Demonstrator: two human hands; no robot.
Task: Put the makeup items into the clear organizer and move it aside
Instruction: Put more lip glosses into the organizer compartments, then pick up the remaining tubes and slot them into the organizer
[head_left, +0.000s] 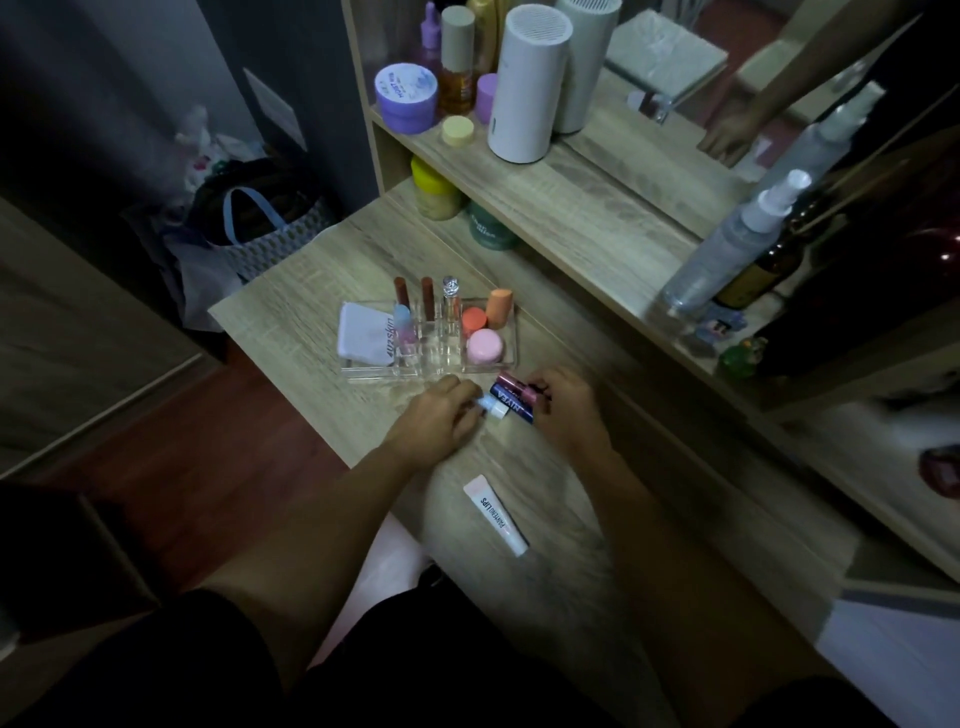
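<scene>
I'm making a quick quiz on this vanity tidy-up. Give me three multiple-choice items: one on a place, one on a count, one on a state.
1. Where does the white lip tube lie?
A. In the clear organizer
B. On the desk, nearer the person than both hands
C. On the upper shelf

2. How many round pink or orange items sit in the organizer's right compartment?
A. One
B. Three
C. Five

3. What are the hands doing?
A. Lifting the organizer
B. Resting empty
C. Handling lip balm sticks

Answers: 1 B, it lies flat below the hands; 2 B, two orange and one pink; 3 C, left hand and right hand meet at the sticks.
</scene>
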